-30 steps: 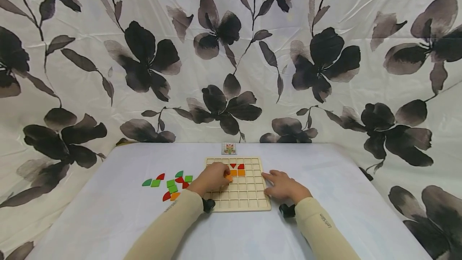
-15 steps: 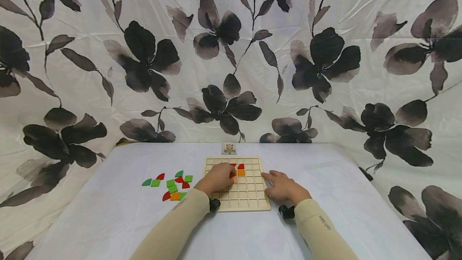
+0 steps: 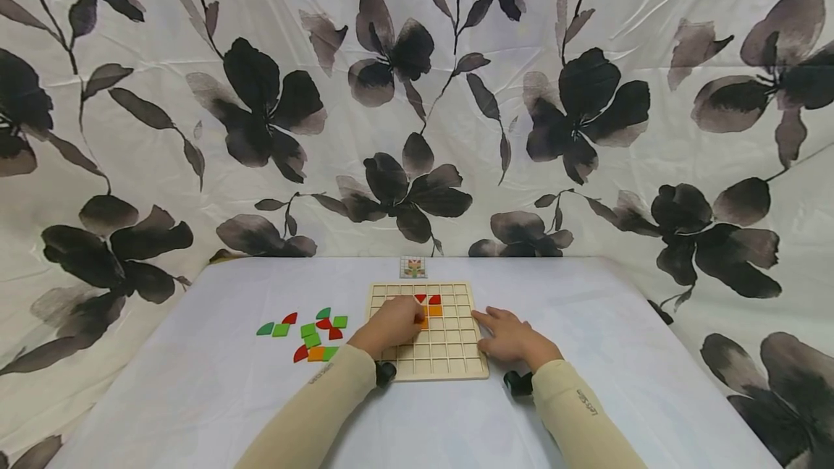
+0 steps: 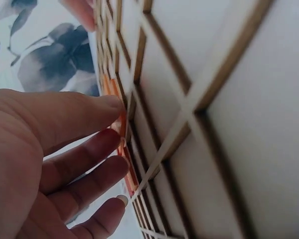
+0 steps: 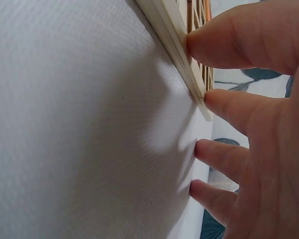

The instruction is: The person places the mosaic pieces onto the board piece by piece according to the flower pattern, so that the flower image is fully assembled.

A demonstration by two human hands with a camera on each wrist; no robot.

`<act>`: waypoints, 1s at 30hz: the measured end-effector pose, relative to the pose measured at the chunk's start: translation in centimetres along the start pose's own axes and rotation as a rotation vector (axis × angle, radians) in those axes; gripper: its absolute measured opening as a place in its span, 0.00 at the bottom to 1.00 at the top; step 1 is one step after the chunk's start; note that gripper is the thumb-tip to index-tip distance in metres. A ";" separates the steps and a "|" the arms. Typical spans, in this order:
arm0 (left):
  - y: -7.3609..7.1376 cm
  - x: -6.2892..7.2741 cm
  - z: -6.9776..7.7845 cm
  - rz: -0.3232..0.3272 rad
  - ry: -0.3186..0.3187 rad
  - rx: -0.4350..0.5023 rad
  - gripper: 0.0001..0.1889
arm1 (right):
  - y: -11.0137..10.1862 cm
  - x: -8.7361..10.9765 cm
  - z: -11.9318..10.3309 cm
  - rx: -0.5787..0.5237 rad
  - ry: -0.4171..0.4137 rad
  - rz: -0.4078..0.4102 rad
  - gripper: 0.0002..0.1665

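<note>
A pale wooden grid board (image 3: 449, 347) lies on the table, with red pieces (image 3: 435, 300) and orange square tiles (image 3: 435, 310) in its upper cells. My left hand (image 3: 394, 324) is over the board's left half, thumb and fingertips together at an orange square tile (image 3: 424, 323) in a cell below the other orange ones. In the left wrist view, the thumb (image 4: 97, 110) and index finger meet at the orange strip of tiles (image 4: 120, 127), which they partly hide. My right hand (image 3: 512, 336) rests at the board's right edge, fingers spread; its thumb (image 5: 224, 42) touches the rim (image 5: 177, 47).
Left of the board lie loose green square tiles (image 3: 308, 330), red quarter-round pieces (image 3: 300, 354), dark green ones (image 3: 265, 328) and an orange tile (image 3: 316, 354). A small patterned card (image 3: 413, 268) sits behind the board. A floral cloth (image 3: 404, 187) hangs behind the table.
My left hand has moved slightly right, bringing the orange tile from a raised position into a cell beneath the orange row. The right hand stays at the board's edge.
</note>
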State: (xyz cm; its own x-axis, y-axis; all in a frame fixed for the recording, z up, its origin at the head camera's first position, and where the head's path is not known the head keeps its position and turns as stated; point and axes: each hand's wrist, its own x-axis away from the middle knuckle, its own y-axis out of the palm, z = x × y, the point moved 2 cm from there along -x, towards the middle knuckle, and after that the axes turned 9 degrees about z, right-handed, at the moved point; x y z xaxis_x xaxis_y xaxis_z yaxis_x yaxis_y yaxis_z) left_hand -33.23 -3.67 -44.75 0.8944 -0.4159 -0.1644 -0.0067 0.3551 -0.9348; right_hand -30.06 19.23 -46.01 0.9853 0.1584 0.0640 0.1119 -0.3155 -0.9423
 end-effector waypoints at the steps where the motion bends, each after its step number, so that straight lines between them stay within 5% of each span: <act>1: -0.1 0.1 -0.1 -0.002 -0.004 0.007 0.08 | 0.0 0.0 0.0 0.000 0.001 -0.001 0.37; 5: -0.7 0.4 -0.8 0.008 -0.034 0.049 0.09 | 0.1 -0.1 0.1 0.002 -0.003 -0.001 0.37; 10: -1.8 0.7 -2.4 0.000 -0.147 0.080 0.12 | 0.2 -0.1 0.3 0.005 -0.004 0.003 0.38; 23: -5.8 2.5 -8.3 0.071 -0.297 -0.102 0.14 | 0.0 0.3 0.2 -0.007 -0.015 0.005 0.37; 30: -7.0 4.1 -11.1 0.011 -0.395 -0.102 0.16 | 0.1 0.2 0.3 0.000 -0.019 0.007 0.37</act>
State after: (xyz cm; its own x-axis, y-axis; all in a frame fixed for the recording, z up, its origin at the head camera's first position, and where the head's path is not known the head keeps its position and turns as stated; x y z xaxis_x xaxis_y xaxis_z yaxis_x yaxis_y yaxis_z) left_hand -34.52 -17.12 -42.41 0.9969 -0.0518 -0.0591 -0.0433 0.2647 -0.9634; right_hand -29.90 19.54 -46.22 0.9834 0.1739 0.0511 0.1050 -0.3167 -0.9427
